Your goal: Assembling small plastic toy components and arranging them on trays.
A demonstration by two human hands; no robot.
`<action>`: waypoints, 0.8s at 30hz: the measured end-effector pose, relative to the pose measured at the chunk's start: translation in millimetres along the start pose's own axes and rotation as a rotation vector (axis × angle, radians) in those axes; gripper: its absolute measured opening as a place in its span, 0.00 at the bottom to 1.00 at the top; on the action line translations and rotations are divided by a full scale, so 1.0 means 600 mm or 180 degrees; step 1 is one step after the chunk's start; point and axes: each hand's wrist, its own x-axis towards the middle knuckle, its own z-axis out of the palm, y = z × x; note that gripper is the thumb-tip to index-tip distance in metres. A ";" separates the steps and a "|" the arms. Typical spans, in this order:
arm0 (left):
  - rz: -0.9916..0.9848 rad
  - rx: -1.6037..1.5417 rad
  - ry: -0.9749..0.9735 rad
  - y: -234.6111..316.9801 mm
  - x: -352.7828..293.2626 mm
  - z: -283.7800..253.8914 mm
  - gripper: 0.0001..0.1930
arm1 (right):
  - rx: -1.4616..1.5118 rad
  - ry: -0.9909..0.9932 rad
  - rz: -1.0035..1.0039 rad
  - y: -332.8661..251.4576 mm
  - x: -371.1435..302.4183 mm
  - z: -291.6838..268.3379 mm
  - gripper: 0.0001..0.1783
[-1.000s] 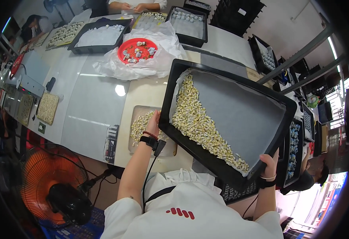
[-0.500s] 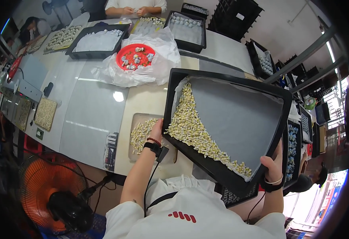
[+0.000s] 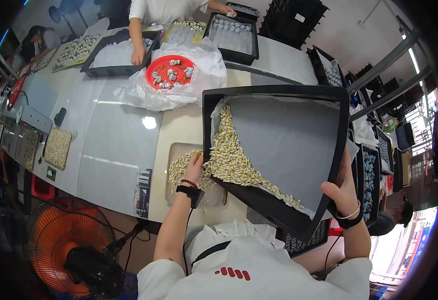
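Note:
A deep black tray (image 3: 343,107), lined with pale paper (image 3: 294,135), is held tilted before me, its near left corner low. Many small yellow-and-white pieces (image 3: 231,159) are heaped along its left and near sides, some at the low corner. My right hand (image 3: 343,190) is closed around the right rim, thumb over the inside. At the low left corner, my left hand (image 3: 194,169) is closed against the tray's edge; its fingertips are partly hidden. Under that hand lies a shallow clear tray (image 3: 173,196) with more of these pieces.
Across the table, a red round tray (image 3: 151,75) of small figures sits on white plastic. A co-worker's hand (image 3: 138,56) is at a black bin (image 3: 99,71); another black bin (image 3: 229,56) stands to its right. An orange fan (image 3: 54,240) stands at near left.
The black tray has shifted left and turned slightly, its pieces moving with it. My left hand has slid to its low corner. The co-worker's hands have parted toward two bins.

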 end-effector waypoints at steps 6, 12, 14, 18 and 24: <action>0.0657 0.0271 0.0555 -0.004 -0.072 -0.071 0.25 | -0.0060 -0.0033 -0.0012 -0.004 0.001 0.006 0.65; 0.0742 0.3213 -0.1316 0.010 -0.251 -0.083 0.18 | -0.0160 -0.0111 -0.0143 -0.001 0.003 0.004 0.63; 0.1040 0.3599 -0.1500 -0.052 -0.262 -0.090 0.18 | -0.0183 -0.0122 -0.0142 -0.002 0.000 0.003 0.63; 0.1283 0.3676 -0.1494 -0.128 -0.238 -0.087 0.14 | -0.0248 -0.0200 -0.0136 0.002 -0.005 0.002 0.63; 0.1265 0.3810 -0.1447 -0.139 -0.223 -0.085 0.12 | -0.0169 -0.0176 -0.0195 0.012 -0.013 -0.001 0.62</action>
